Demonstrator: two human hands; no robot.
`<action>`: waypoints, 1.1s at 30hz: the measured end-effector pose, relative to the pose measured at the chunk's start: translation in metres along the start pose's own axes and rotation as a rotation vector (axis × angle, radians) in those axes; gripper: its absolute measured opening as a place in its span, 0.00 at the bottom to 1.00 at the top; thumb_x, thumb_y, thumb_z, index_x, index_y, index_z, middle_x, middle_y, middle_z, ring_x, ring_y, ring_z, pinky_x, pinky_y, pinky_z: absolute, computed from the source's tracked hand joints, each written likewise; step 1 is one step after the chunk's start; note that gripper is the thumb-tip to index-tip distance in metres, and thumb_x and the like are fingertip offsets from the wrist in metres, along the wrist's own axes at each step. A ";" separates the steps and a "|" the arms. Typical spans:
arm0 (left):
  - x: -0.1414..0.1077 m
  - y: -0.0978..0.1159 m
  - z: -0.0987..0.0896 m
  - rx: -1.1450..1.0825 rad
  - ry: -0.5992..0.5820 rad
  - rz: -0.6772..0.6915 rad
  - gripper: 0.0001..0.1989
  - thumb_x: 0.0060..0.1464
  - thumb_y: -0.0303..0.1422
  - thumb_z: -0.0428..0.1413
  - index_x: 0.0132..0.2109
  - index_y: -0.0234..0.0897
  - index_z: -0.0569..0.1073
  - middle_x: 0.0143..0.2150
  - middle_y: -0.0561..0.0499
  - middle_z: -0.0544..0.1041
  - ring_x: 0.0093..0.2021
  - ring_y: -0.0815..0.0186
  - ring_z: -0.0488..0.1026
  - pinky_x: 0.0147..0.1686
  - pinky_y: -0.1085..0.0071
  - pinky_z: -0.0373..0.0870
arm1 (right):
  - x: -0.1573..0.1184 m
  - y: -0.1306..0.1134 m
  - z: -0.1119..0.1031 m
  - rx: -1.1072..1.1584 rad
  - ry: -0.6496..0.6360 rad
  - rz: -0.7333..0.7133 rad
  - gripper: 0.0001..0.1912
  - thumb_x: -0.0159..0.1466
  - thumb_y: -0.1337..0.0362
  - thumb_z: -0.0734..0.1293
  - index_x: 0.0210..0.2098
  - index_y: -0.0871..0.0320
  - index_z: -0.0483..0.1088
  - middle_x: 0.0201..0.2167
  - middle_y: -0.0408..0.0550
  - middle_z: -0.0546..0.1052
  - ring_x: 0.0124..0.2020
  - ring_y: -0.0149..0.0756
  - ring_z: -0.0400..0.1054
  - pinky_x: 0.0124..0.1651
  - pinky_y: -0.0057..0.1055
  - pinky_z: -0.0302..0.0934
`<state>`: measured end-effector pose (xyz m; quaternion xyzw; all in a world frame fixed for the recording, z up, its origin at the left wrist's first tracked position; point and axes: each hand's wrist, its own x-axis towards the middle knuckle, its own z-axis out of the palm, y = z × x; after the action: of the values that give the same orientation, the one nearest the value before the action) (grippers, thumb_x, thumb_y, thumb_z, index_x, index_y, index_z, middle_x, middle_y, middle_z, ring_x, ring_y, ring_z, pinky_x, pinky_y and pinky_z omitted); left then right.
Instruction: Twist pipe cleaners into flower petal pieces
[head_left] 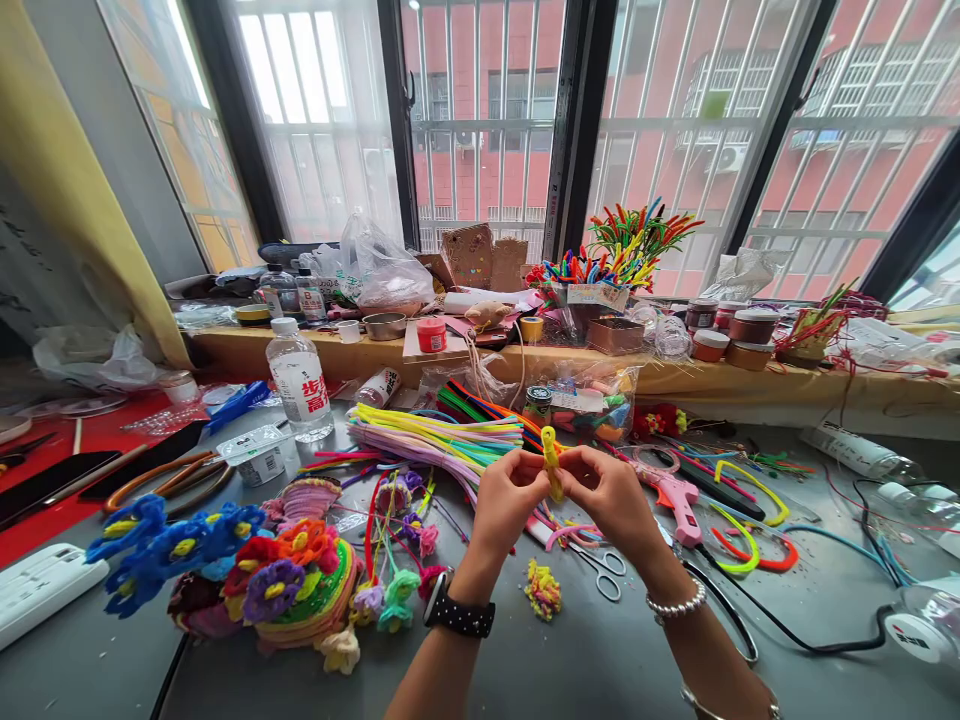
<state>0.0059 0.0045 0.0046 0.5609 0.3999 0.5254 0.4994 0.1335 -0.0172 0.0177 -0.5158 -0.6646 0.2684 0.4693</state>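
A small bent piece of yellow pipe cleaner stands upright between my two hands, a loop at its top. My left hand, with a dotted watch band at the wrist, pinches it from the left. From the other side my right hand, wearing a beaded bracelet, grips it between thumb and fingertips. Behind my left hand lies a bundle of pastel pipe cleaners. Below the hands a small red and yellow fuzzy piece rests on the grey table, near the scissors.
Finished pipe cleaner flowers crowd the left. A pink glue gun with a black cord lies to the right. A water bottle stands at the back left. A cluttered ledge runs below the windows; a power strip sits far left.
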 end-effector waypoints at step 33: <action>-0.003 0.004 -0.004 -0.100 -0.416 -0.316 0.14 0.34 0.38 0.60 0.26 0.31 0.70 0.22 0.52 0.74 0.22 0.72 0.69 0.26 0.76 0.65 | 0.003 0.004 -0.013 0.293 -0.024 0.071 0.12 0.48 0.57 0.67 0.25 0.62 0.70 0.23 0.45 0.72 0.26 0.32 0.65 0.30 0.27 0.59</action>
<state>0.0008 0.0011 0.0078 0.5623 0.3447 0.3334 0.6737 0.1470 -0.0151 0.0208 -0.4615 -0.6051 0.3851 0.5221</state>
